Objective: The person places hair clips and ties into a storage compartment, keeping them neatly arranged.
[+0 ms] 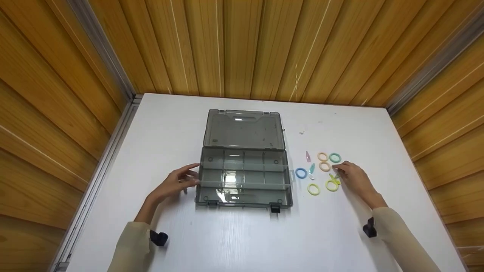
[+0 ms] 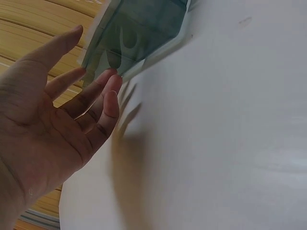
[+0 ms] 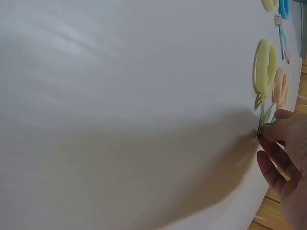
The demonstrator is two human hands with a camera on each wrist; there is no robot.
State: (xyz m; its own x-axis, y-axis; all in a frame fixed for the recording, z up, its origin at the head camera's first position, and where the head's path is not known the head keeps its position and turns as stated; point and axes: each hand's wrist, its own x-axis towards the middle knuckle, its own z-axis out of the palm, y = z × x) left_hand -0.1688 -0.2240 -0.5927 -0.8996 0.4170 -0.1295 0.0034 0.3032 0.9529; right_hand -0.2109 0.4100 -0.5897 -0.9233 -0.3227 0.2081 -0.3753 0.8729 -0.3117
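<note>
A grey see-through compartment box (image 1: pixel 244 205) lies with its lid (image 1: pixel 242 132) folded back. Fingertips of my left hand (image 1: pixel 174 184) touch the box's left side, fingers loosely extended; in the left wrist view they meet the box wall (image 2: pixel 158 33). My right hand (image 1: pixel 355 181) is at the right end of the small items, its thumb and forefinger pinching the tip of a yellow-green hair clip (image 3: pixel 262 112). Beside that clip lie yellow hair ties (image 1: pixel 313 189), peach hair ties (image 1: pixel 324 166), a teal hair tie (image 1: pixel 335 158) and a blue one (image 1: pixel 301 173).
A pink hair clip (image 1: pixel 308 156) and a teal hair clip (image 1: pixel 312 168) lie between the box and the ties. Clear dividers (image 1: pixel 245 185) cross the box. The white table (image 1: pixel 227 241) meets wood-look panels (image 1: pixel 242 49) at the back and sides.
</note>
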